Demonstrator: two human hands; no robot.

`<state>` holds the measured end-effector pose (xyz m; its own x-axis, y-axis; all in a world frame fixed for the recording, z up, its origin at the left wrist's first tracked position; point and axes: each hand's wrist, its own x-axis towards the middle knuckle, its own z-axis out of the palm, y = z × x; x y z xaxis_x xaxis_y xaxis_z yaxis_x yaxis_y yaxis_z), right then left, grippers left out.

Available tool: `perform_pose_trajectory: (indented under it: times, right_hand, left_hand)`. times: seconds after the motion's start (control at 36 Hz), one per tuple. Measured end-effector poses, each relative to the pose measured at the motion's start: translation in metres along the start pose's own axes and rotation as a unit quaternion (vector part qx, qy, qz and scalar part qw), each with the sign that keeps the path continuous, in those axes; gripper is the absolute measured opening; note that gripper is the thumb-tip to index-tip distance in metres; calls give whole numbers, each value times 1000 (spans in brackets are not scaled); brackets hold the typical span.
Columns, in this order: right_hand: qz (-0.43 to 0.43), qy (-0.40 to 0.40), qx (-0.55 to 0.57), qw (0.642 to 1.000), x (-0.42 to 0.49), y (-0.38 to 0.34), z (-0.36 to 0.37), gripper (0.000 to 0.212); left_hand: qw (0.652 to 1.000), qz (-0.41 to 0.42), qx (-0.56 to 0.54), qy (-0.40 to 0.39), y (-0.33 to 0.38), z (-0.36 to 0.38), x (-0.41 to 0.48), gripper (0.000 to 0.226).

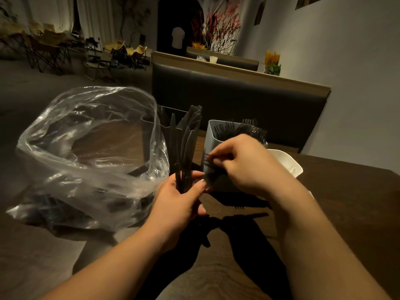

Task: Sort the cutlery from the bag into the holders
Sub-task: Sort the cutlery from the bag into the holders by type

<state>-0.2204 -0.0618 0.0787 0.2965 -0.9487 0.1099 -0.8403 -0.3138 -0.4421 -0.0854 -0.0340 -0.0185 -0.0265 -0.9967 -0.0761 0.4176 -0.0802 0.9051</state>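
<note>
In the head view my left hand is upright over the middle of the tabletop, fingers curled round a bundle of knives. My right hand pinches a fork before the grey holder. The bag lies near the left edge. There is open wood towards the right edge.

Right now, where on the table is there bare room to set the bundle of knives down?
Bare table right of the white container, and between the forearms. Crowded between plastic bag, grey holder, left hand and right hand.
</note>
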Motion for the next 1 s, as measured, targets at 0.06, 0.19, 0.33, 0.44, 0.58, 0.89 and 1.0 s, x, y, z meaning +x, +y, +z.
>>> perform_pose_trajectory:
  times: [0.06,0.19,0.33,0.44,0.58,0.89,1.0]
  right_hand:
    - [3,-29,-31,999,2,-1,6,38]
    - [-23,-38,-147,988,7,2,10,37]
    - [-14,-43,-41,998,11,8,13,24]
    - [3,-72,3,997,13,8,19,22]
    - [54,-115,170,977,12,14,21,14]
    - [-5,76,383,921,3,28,-20,14]
    - [-27,237,477,846,-7,39,-48,22]
  left_hand:
    - [1000,-6,-14,-10,1,-2,1,21]
    - [998,5,15,-53,-1,-4,0,15]
    - [997,51,42,-27,-5,-4,0,15]
    - [996,76,45,8,-4,-1,-1,14]
    - [996,67,43,50,-3,-5,2,14]
    - [1000,5,27,-11,-3,-1,1,25]
    - [996,-58,-40,-54,-2,-3,0,20]
